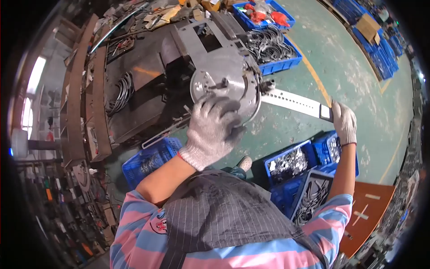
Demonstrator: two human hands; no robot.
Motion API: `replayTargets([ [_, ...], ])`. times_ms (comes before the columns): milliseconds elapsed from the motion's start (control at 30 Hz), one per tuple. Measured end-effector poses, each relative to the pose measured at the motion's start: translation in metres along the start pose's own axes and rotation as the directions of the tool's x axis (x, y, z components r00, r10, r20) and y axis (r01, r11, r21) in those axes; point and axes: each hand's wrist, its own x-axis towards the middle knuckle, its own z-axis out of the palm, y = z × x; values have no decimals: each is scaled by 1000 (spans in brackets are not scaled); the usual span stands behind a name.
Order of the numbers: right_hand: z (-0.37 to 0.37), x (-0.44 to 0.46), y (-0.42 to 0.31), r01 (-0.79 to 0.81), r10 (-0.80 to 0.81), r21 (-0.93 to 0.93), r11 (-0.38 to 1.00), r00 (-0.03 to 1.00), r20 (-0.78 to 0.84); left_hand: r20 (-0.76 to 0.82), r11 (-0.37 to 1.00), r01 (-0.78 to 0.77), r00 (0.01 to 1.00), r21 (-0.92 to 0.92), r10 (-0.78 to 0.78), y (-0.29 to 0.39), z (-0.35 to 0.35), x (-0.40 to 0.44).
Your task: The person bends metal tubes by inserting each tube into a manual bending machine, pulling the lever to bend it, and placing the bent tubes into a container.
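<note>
My left hand (212, 127), in a pale knitted glove, is at the near edge of a round metal plate (224, 85) on the machine; its fingers are curled and partly hide what they touch. My right hand (345, 122), gloved too, is wrapped round the outer end of a flat, perforated metal bar (295, 101). That bar reaches from the right side of the round plate out to my right hand. A small metal knob (268, 85) stands where the bar meets the machine.
Wire rings fill a blue crate (280, 67) behind the bar. Small metal parts lie in a blue crate (290, 165) and curved pieces in a grey tray (313, 197), near my right arm. Another blue crate (130, 170) is at the left. Metal rings (120, 94) lie on the workbench (134, 107).
</note>
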Motion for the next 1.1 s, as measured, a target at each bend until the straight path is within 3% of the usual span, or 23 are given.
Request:
replayTargets([
  [67, -23, -27, -29, -228, 231, -33, 973, 962, 144, 22, 1000, -26, 999, -17, 27, -4, 3, -2],
  [133, -28, -83, -44, -67, 92, -198, 978, 989, 117, 3, 999, -25, 1000, 26, 25, -7, 3, -3],
  [200, -33, -133, -80, -35, 9, -268, 963, 995, -97, -86, 997, -27, 996, -78, 20, -11, 2, -6],
  [233, -34, -150, -98, -179, 158, -216, 960, 981, -110, -100, 993, -76, 993, -93, 66, -13, 0, -7],
  [267, -42, -170, -129, -212, 205, -289, 934, 977, -52, -125, 987, -133, 985, -96, 120, -18, -6, -6],
  [300, -49, -195, -162, -204, 182, -234, 951, 977, -113, -107, 985, -165, 982, -51, 159, -28, -7, -13],
  [367, -61, -246, -242, -262, 282, -232, 937, 958, 54, -94, 976, -178, 982, -125, 167, -40, -14, -22],
  [400, -61, -261, -291, -536, 569, -198, 821, 800, 190, -73, 969, -169, 985, -182, 158, -43, -13, -26],
  [433, -65, -274, -334, -491, 495, -65, 869, 867, 61, -98, 970, -199, 978, -142, 186, -46, -10, -26],
  [467, -71, -275, -338, -622, 618, -31, 782, 769, 165, -97, 958, -235, 970, -162, 222, -43, -6, -24],
  [533, -75, -277, -334, -638, 627, -47, 769, 736, 255, -64, 975, -224, 973, -1, 223, -40, -5, -21],
  [567, -78, -273, -329, -643, 634, -44, 764, 738, 231, -64, 979, -205, 977, 9, 205, -42, 0, -19],
  [633, -85, -264, -318, -683, 650, -47, 729, 669, 362, -44, 984, -180, 983, 10, 180, -40, -4, -16],
  [800, -70, -244, -226, -499, 514, -139, 855, 850, 114, -26, 992, -129, 991, 3, 129, -35, -7, -18],
  [933, -46, -167, -109, -389, 389, -437, 811, 916, -94, -12, 994, -109, 994, 1, 109, -31, -6, -19],
  [1100, -25, -30, -40, -357, 372, -408, 840, 927, -45, -17, 996, -69, 997, 49, 70, -21, -6, -21],
])
